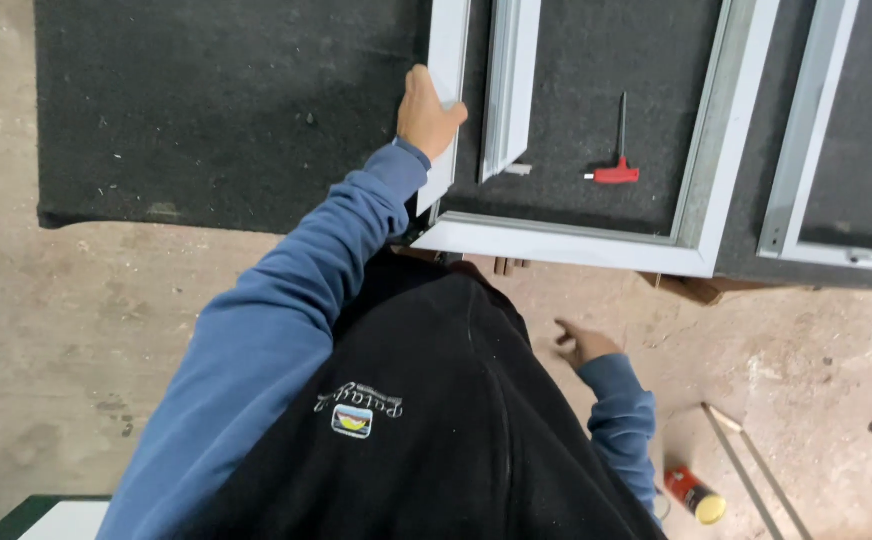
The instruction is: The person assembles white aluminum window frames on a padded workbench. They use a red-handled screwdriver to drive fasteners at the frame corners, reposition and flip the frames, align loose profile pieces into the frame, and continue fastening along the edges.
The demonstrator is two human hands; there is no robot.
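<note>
Head view, looking straight down the torso. Counter (216,100), covered in dark felt-like matting, fills the upper frame; the soft cover presumably keeps the profiles from scratching. On it lies a white window frame (566,240), flat, its near rail at the counter's edge, so the corner sits within reach of the standing person. A second white frame (801,150) lies just beside it to the right, partly out of view. Inside the first frame rests a loose white profile strip (511,85), angled along the left rail. Left hand (428,112), blue sleeve, is closed on the left rail of the window frame, thumb on the inner edge, fingers wrapped round the outside: a clenched grip on the rail, seemingly steadying it. Right hand (584,345) hangs low beside the body over the concrete floor (76,330), fingers loose, grip released, holding nothing. A red-handled T-key (618,150) lies on the matting inside the frame, well apart from both hands. A red and yellow can (694,494) lies on the floor near the right elbow.
</note>
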